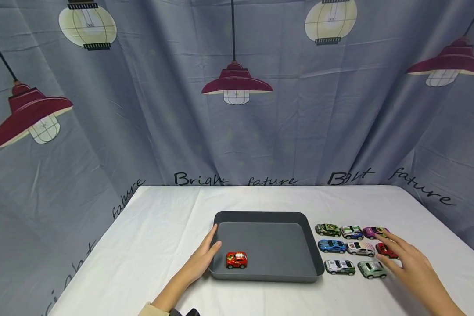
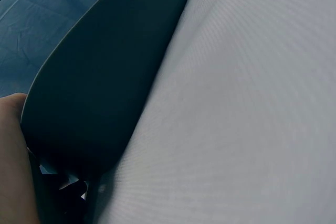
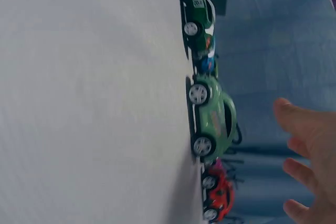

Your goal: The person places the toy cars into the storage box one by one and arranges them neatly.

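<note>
A grey rectangular tray (image 1: 266,245) lies on the white table, with a small orange-red toy car (image 1: 236,260) in its near left corner. My left hand (image 1: 199,259) rests on the tray's left rim, fingers straight and thumb over the edge. To the right, my right hand (image 1: 407,261) hovers with spread fingers above the red toy car (image 1: 386,250), which it partly hides. Its fingertips also come close to the purple toy car (image 1: 375,232) and the light green toy car (image 1: 372,269). Nothing shows between those fingers in the right wrist view.
Beside the tray stand a camouflage car (image 1: 328,229), a white-and-blue car (image 1: 352,232), a blue car (image 1: 332,246), a white-and-pink car (image 1: 360,249) and a white-and-black car (image 1: 339,267), in rows. A lamp-patterned curtain (image 1: 260,140) hangs behind the table.
</note>
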`<state>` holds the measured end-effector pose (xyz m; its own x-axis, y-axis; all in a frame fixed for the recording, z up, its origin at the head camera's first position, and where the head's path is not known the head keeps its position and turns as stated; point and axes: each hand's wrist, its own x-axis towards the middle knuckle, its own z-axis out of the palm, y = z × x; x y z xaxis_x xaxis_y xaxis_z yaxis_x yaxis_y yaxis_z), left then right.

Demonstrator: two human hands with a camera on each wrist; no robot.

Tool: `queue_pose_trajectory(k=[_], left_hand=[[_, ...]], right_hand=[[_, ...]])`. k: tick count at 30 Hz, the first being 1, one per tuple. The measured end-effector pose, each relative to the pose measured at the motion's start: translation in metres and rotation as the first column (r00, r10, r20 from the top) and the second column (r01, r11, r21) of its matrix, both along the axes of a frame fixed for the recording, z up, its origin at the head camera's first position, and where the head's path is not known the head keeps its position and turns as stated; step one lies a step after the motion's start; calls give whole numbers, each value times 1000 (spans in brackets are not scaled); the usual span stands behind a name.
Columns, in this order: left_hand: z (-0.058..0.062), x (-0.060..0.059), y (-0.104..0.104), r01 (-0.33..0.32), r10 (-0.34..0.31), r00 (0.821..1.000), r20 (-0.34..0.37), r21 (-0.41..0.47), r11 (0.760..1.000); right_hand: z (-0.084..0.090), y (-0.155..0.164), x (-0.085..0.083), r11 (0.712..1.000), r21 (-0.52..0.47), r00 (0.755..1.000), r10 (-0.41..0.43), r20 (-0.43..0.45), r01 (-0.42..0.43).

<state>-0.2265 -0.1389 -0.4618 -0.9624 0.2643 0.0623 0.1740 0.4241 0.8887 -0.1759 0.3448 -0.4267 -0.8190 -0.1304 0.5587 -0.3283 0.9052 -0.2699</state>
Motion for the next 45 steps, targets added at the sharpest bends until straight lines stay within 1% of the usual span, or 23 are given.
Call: queue_pose_trajectory(k=[4,7,8,15,19,23,26,32,34,37,40,42,45], left_hand=[[2,-1,0,-2,2,1000,-10,-7,1000],[3,-1,0,-4,4,1000,-13,-13,1000],[3,-1,0,-5,5,1000,-13,-14,1000],[3,0,0,-6,6,1000,-8,-8,1000],[2,0,0,-8,8,1000,0,-7,1000],[1,-1,0,-9,9,1000,-1,-9,1000],[1,-1,0,-9,9,1000,-1,-12,1000],[3,1,0,-6,6,1000,1,-10,1000],[3,1,1,-5,5,1000,0,-10,1000],[3,1,1,-6,6,1000,-3,-14,1000],[2,2,1,-4,4,1000,-4,-15,1000],[2,2,1,-4,3,1000,-1,-14,1000],[2,2,1,-5,5,1000,-3,-11,1000]], right_hand=[[-7,13,-2,999,-18,997,-40,67,42],[-12,20,-4,997,-28,987,-65,145,70],[-13,22,-5,997,-33,986,-61,155,67],[-29,33,-9,998,-55,984,-4,178,14],[-34,37,-12,999,-38,971,-28,236,38],[-36,40,-15,999,-25,967,-37,251,44],[-37,42,-18,999,-26,969,-33,245,41],[-38,43,-24,998,-16,957,-47,288,53],[-38,43,-25,999,-12,963,-46,266,51],[-38,42,-27,999,-6,981,-37,192,38],[-38,42,-29,999,20,992,-31,120,29],[-37,42,-30,998,47,995,-42,92,38],[-35,42,-30,995,75,994,-71,79,65]])
